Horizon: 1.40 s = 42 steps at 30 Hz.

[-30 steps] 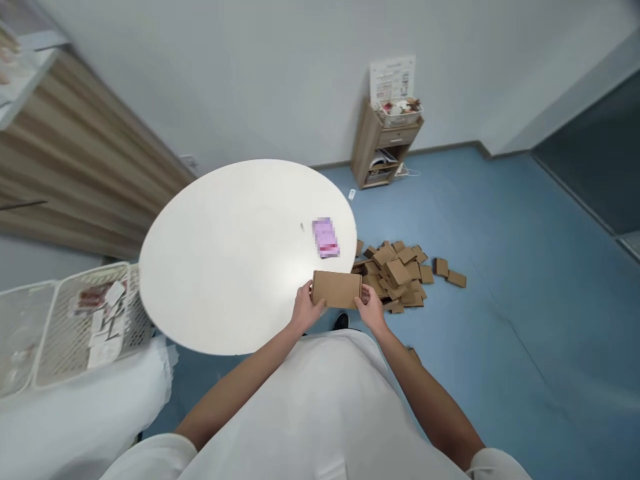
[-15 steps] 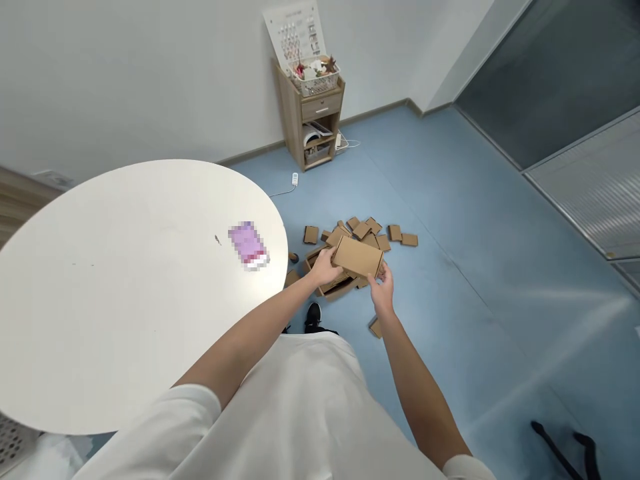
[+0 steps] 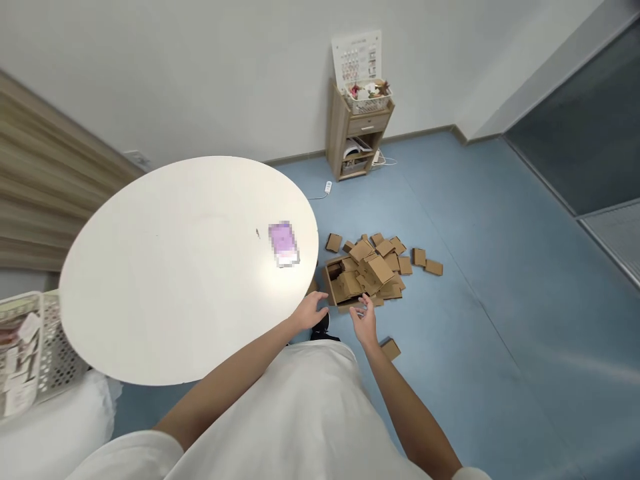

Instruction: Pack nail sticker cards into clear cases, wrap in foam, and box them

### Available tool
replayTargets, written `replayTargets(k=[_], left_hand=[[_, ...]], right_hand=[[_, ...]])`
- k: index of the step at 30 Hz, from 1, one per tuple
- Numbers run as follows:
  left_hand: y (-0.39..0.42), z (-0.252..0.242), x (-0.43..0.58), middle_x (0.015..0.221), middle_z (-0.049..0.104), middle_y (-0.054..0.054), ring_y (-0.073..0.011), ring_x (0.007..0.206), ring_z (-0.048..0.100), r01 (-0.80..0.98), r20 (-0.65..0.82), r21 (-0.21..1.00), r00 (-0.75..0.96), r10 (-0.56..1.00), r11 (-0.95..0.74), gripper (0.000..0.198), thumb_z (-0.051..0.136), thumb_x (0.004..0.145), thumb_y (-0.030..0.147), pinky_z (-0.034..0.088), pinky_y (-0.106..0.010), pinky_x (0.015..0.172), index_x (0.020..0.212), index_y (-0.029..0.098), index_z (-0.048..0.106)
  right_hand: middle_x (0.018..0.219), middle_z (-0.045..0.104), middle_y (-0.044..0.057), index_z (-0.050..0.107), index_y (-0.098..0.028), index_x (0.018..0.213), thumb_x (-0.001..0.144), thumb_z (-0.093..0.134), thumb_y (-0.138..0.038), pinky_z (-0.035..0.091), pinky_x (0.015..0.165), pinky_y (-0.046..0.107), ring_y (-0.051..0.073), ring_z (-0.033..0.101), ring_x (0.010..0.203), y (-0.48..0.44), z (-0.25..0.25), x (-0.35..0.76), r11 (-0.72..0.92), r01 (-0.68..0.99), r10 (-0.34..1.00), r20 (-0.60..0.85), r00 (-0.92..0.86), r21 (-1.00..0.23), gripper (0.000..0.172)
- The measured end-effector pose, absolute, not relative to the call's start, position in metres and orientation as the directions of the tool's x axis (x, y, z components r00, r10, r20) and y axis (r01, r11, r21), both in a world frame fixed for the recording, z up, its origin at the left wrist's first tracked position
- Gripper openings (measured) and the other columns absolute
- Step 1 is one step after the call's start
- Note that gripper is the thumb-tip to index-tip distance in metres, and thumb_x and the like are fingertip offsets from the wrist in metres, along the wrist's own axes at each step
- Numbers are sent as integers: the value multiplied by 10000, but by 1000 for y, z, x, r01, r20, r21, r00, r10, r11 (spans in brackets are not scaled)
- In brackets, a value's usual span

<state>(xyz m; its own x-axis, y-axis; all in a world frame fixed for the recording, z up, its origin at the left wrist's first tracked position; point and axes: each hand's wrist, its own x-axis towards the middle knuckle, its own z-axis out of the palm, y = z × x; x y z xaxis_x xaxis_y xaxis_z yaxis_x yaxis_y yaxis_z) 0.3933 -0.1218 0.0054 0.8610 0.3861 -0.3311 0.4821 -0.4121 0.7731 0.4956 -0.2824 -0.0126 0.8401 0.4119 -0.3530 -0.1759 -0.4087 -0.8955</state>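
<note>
My left hand [image 3: 310, 311] is empty, thumb and fingers apart, beside the edge of the round white table. My right hand [image 3: 365, 320] also holds nothing, its fingers curved and spread. Beyond both hands, on the blue floor, stands an open cardboard carton [image 3: 331, 285] with small brown boxes in it. A closed cardboard box [image 3: 380, 269] lies tilted on top of the heap. Several more small boxes [image 3: 393, 258] are piled at the carton's right side. One small box [image 3: 390, 348] lies apart, near my right forearm.
The white table [image 3: 190, 280] fills the left side, bearing a blurred purple item [image 3: 283, 241]. A wooden cabinet [image 3: 340, 137] stands against the wall, a white power strip [image 3: 328, 188] before it. A perforated white basket [image 3: 57, 347] is at lower left. Loose boxes [image 3: 433, 267] lie right of the heap.
Both hands have let go of the flat cardboard box they held, and a box now lies on the heap. The hands are drawn back towards my body, and the view has shifted left.
</note>
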Motion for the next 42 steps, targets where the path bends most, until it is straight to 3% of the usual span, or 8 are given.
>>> replayTargets(k=[6, 11, 18, 26, 42], left_hand=[[-103, 22, 340, 1043, 589, -79, -193, 926, 563, 508, -335, 834, 778, 531, -218, 378, 501, 734, 302, 474, -311, 721, 1088, 168, 519], [-82, 39, 269, 1019, 602, -74, -173, 882, 579, 500, -316, 862, 652, 689, -78, 362, 512, 727, 300, 471, -298, 718, 1064, 171, 535], [-57, 43, 146, 1048, 584, -74, -158, 867, 573, 520, -293, 854, 427, 855, 32, 374, 500, 748, 313, 457, -289, 720, 1098, 181, 516], [-62, 27, 52, 1039, 586, -86, -158, 843, 580, 506, -362, 836, 218, 906, 212, 389, 503, 743, 296, 456, -277, 710, 1106, 155, 511], [-72, 53, 28, 1046, 599, -91, -176, 852, 585, 416, -401, 819, -81, 913, 396, 390, 514, 728, 317, 456, -297, 744, 1085, 163, 535]], right_hand=[[1064, 527, 101, 398, -184, 1193, 710, 519, -353, 470, 672, 295, 117, 541, 681, -240, 5, 465, -355, -51, 584, -265, 767, -933, 526], [844, 594, 58, 532, -165, 1032, 704, 519, -395, 463, 631, 279, 132, 536, 658, -196, 20, 412, -324, 61, 755, -219, 618, -944, 401], [829, 606, 63, 553, -175, 1002, 702, 531, -461, 463, 620, 294, 153, 546, 669, -140, 31, 323, -306, 89, 897, -256, 360, -948, 415], [799, 608, 53, 566, -176, 974, 698, 550, -458, 472, 670, 330, 157, 548, 664, -109, 31, 254, -350, 132, 933, -333, 134, -928, 396], [772, 631, 59, 606, -180, 880, 671, 566, -464, 477, 680, 347, 177, 577, 670, -43, 20, 219, -341, 252, 900, -391, -190, -906, 355]])
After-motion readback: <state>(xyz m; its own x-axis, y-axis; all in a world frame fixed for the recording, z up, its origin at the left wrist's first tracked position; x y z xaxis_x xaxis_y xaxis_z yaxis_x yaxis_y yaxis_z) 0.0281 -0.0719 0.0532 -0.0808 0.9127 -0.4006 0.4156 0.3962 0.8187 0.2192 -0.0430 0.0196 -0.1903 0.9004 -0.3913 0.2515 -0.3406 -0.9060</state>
